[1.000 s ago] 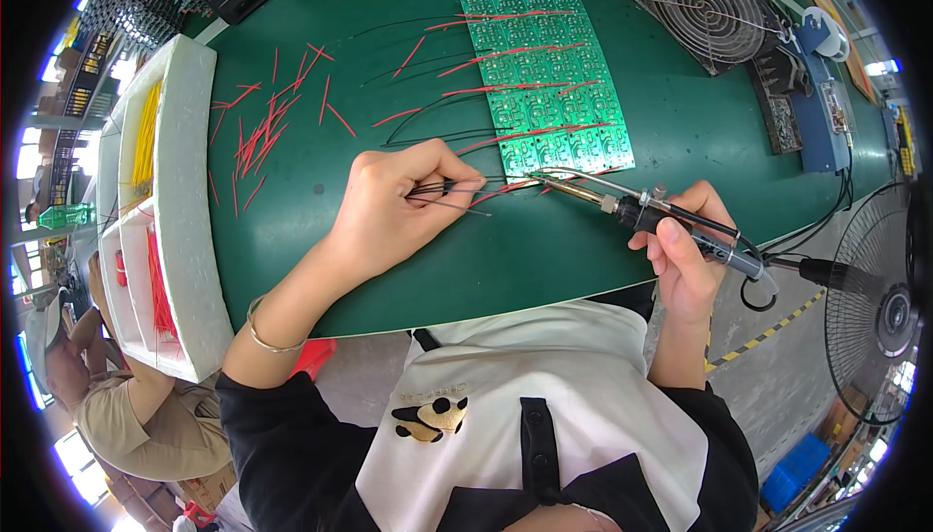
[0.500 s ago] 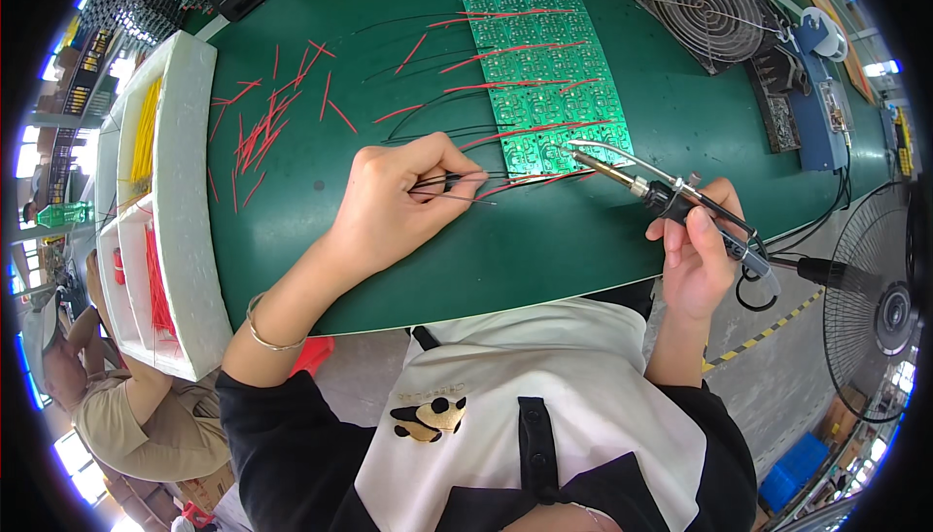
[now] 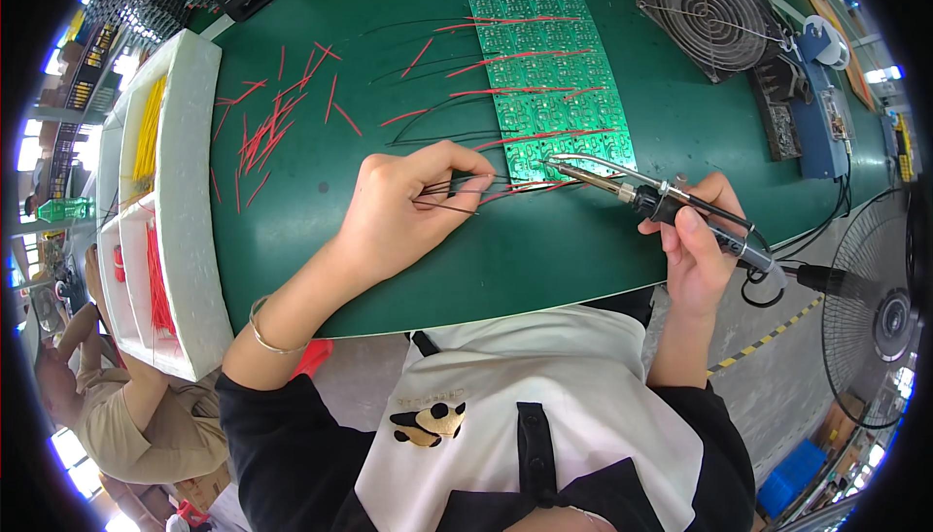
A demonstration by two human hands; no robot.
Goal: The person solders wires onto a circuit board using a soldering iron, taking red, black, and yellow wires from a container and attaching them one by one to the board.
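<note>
My left hand (image 3: 413,197) pinches several thin black wires (image 3: 449,207) at the lower left corner of a green circuit board panel (image 3: 554,70). One wire reaches from the fingertips onto the panel's near edge. In my right hand (image 3: 695,231) is a soldering iron (image 3: 661,206) with a thin curved metal tube alongside. Its tip lies over the lowest row of boards, to the right of my left fingertips; whether it touches a pad is too fine to tell. Red wires (image 3: 533,54) and black wires lie across the panel's rows and stick out on its left.
Loose red wires (image 3: 267,134) lie scattered on the green table (image 3: 408,279). At the left stands a white foam box (image 3: 199,202) with yellow and red wires. A square fan (image 3: 708,17) and a blue device (image 3: 821,114) stand far right; a floor fan (image 3: 880,308) is beside the table.
The iron's tip has moved left and slightly down, closer to my left fingertips. My left hand has shifted slightly right, still pinching the black wires.
</note>
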